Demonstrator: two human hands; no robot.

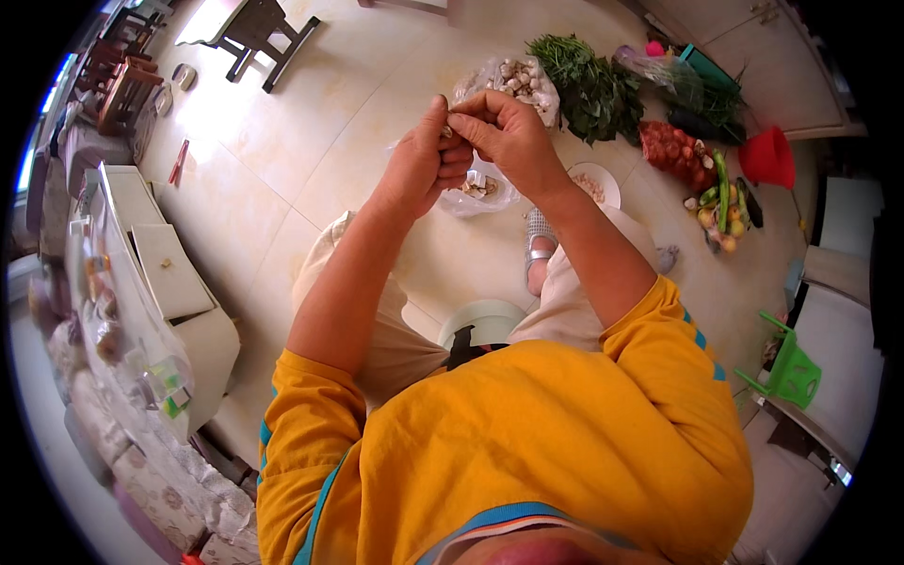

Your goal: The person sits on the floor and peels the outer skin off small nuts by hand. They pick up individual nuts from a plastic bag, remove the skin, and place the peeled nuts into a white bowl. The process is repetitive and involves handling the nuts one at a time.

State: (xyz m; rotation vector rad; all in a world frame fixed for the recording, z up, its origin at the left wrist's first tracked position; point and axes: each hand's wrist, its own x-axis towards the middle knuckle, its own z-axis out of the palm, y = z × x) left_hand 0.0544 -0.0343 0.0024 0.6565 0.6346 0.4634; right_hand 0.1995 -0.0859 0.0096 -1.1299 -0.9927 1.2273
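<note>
My left hand (pixel 431 159) is curled around a small pale piece, apparently garlic (pixel 445 132), partly hidden by the fingers. The thumb and forefinger of my right hand (pixel 505 138) pinch at that piece, and both hands meet above the floor. Just beyond them lies a clear plastic bag of garlic bulbs (pixel 521 81). Below the hands, another plastic bag (pixel 487 201) lies spread open with brownish peelings (pixel 479 186) in it. A white plate (pixel 609 185) of peeled cloves (pixel 587 188) is partly hidden behind my right forearm.
Leafy greens (pixel 593 88), a red net bag of onions or similar bulbs (pixel 674 152), a green vegetable (pixel 722 191) and a red bucket (pixel 768 159) are at the right. A green plastic chair (pixel 794 371) stands lower right. At the left is a pale cabinet (pixel 205 346); my shoe (pixel 539 229) is near the plate.
</note>
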